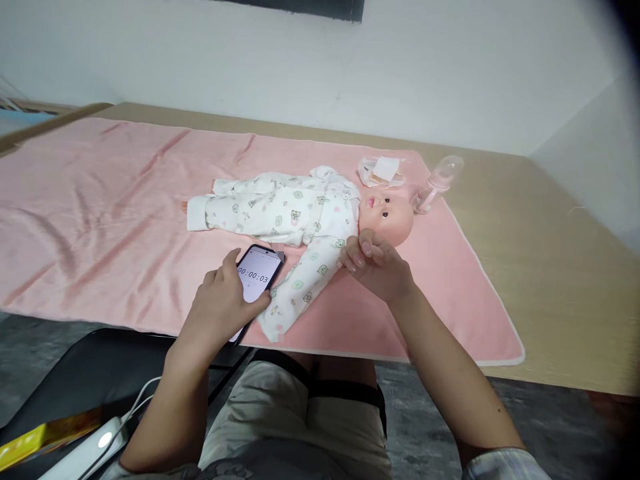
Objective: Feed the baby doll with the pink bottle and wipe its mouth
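A baby doll (385, 213) in a white printed sleepsuit (285, 210) lies on its back on a pink blanket (100, 200), head to the right. My left hand (223, 303) is wrapped round a dark phone (257, 273) whose screen shows a timer reading 00:00:03. The phone rests beside the doll's near sleeve. My right hand (377, 263) has its fingers curled together at the doll's near shoulder, just below the chin. What those fingers pinch, if anything, is hidden.
A clear baby bottle (439, 181) and a small plastic packet (383, 171) lie past the doll's head. The blanket covers a wooden table (560, 267) against a white wall. A dark chair with a white power bank and cable (95, 447) stands at lower left.
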A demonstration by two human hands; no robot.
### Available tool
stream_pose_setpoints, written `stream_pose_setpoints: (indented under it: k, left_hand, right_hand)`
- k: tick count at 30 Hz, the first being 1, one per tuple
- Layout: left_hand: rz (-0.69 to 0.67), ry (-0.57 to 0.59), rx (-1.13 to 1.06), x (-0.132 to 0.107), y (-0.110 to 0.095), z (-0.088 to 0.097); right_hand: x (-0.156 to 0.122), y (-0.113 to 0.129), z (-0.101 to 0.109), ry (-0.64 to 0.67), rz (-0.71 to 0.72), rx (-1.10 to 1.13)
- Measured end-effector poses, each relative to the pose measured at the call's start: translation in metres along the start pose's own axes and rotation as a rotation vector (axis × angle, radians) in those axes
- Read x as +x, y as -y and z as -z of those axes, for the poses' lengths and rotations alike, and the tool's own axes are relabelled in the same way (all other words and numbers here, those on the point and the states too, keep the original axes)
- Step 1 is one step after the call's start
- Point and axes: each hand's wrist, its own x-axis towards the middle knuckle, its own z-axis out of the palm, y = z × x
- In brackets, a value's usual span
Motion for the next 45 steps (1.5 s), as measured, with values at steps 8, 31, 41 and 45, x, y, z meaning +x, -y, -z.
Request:
stream_pose_setpoints:
  k: [8,31,41,45]
  left_hand:
    - [0.080,-0.051,-0.049,-0.003,-0.009,-0.006]
    - [-0.009,0.042,0.024,-0.010,0.007,-0.005]
    - [-0.030,-0.100,-0.187,-0.029,0.040,0.023]
    - [0.075,-0.336,-0.259,-0.053,0.082,0.046]
  right_hand:
    - [-0.001,0.003,-0.002,0.024,0.012,0.002]
    - [0.001,0.000,-0.002,0.108,0.039,0.020]
    - [-0.004,0.003,-0.003,0.102,0.049,0.002]
    - [-0.010,0.004,-0.004,0.029,0.002,-0.041]
